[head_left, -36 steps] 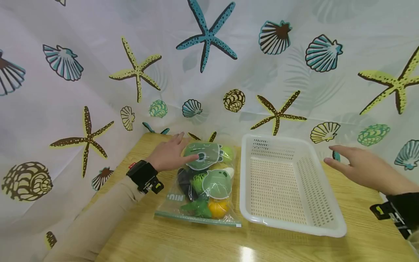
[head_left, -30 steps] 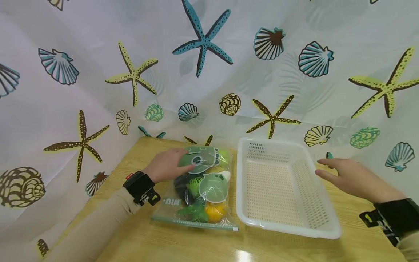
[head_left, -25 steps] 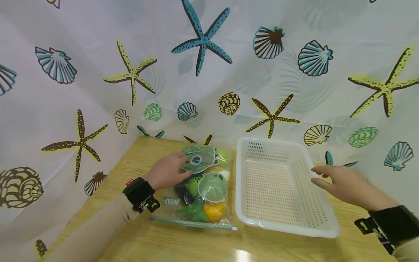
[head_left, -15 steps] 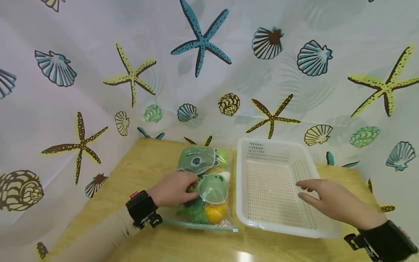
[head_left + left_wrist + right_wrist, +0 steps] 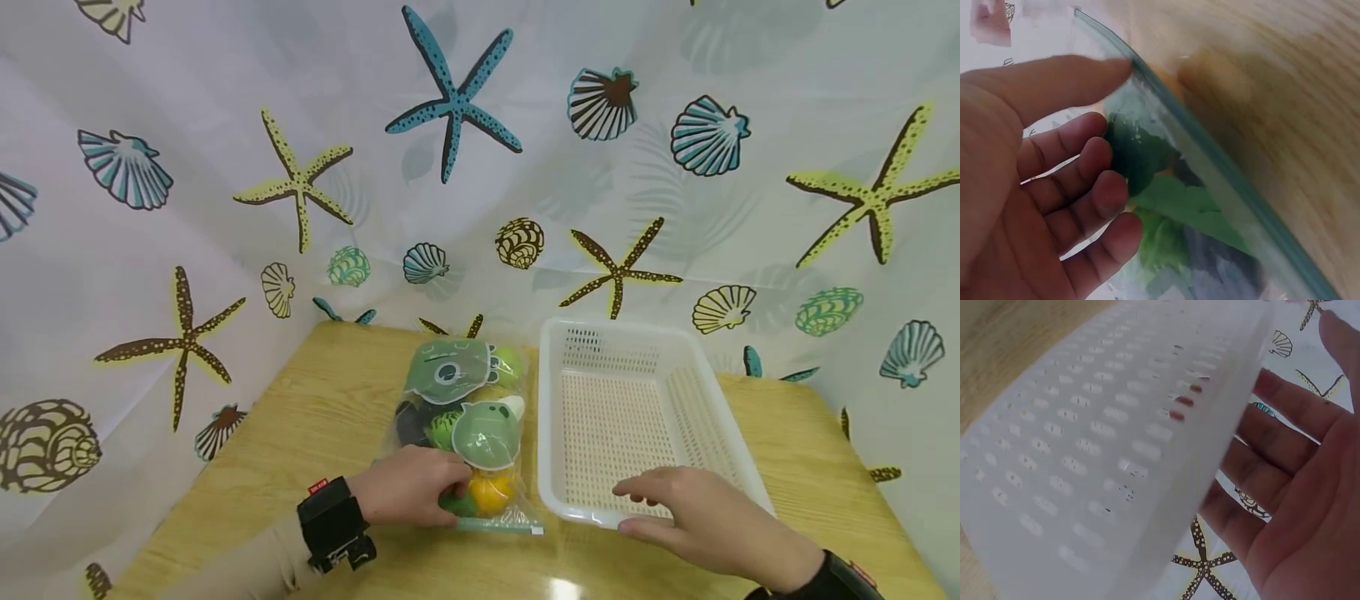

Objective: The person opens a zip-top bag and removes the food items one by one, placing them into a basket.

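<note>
A clear zip bag (image 5: 486,435) with green cartoon prints lies on the table, toy fruit and vegetables inside. An orange round piece (image 5: 491,493) shows near its zip end, a dark piece (image 5: 411,423) at its left side. Over the bag's lower left part is my left hand (image 5: 416,487), fingers loosely bent; in the left wrist view its thumb (image 5: 1085,78) lies at the green zip strip (image 5: 1210,156). My right hand (image 5: 701,521) hangs over the front right corner of a white plastic basket (image 5: 546,417), fingers relaxed. In the right wrist view those fingers (image 5: 1260,459) are beside the basket rim.
The bag and basket stand side by side on a wooden table (image 5: 330,392). A white curtain (image 5: 300,50) printed with starfish and shells rises behind and along both sides. Each wrist wears a black strap (image 5: 330,521) with a small camera.
My left hand has moved from the bag's far end toward me, down to the zip end. My right hand has come from outside the basket's right side to its front rim.
</note>
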The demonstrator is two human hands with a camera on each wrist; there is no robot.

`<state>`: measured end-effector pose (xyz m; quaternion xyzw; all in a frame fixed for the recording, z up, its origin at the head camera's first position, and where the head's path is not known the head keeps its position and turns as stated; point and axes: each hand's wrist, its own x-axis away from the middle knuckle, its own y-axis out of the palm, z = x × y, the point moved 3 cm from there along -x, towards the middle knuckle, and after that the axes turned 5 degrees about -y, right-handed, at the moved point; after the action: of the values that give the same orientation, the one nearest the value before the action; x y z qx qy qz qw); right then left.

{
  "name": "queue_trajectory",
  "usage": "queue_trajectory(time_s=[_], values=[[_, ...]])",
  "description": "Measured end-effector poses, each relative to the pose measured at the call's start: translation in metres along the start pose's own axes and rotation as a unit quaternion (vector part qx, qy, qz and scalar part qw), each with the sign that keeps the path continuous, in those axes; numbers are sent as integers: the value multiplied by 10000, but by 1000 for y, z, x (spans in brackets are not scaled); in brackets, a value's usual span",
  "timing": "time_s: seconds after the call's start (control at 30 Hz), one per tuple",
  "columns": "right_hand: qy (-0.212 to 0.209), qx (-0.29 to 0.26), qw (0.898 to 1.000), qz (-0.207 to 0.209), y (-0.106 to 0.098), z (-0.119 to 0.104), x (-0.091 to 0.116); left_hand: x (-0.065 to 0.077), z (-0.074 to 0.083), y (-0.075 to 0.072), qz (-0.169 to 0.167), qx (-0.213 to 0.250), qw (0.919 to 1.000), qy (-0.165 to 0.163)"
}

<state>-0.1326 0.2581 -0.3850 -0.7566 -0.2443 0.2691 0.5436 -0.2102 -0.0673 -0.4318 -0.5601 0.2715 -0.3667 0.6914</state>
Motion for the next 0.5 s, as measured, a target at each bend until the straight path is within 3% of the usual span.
queue_trajectory(time_s=[0.2,0.5], values=[[-87,-15,10000,19,17,-8,5,1,4,6,-131,-47,9999,77],[-219,-184,9990,330,12,-4,13,0,9,8,64,-22,9995,302]])
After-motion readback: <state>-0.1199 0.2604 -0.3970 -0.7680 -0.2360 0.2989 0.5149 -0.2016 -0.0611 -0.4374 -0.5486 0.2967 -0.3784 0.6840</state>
